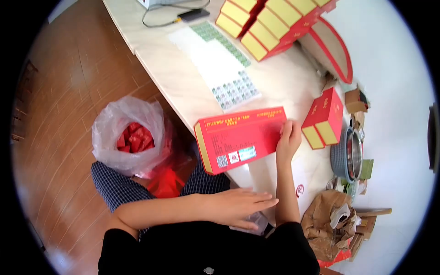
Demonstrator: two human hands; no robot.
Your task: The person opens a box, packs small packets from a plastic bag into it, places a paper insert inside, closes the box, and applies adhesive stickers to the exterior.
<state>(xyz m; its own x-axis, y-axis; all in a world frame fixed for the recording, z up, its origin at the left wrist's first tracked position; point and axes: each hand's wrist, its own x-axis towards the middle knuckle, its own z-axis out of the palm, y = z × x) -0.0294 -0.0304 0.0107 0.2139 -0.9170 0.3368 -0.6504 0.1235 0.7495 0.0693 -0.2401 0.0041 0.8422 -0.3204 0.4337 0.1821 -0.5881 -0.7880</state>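
Note:
A red gift box (247, 130) with yellow print, a yellow end, a QR code and a pale green-and-white label is tilted over the table's near edge. My right hand (288, 136) grips its right end, fingers bent over the edge. Below the box, my left hand (243, 206) is open and holds nothing; its fingers stretch to the right, close to my right forearm. Beyond the box lies a sheet of green-and-white stickers (236, 91), partly peeled to white backing. To the right of the box, a pair of red boxes (324, 118) stands on the table.
Red boxes with yellow ends (275, 25) are stacked at the far end. A clear plastic bag (107, 130) with red packets stands at left by my knee. On the right are a grey basin (341, 156) and crumpled brown paper (325, 220). A cable (160, 25) lies far left.

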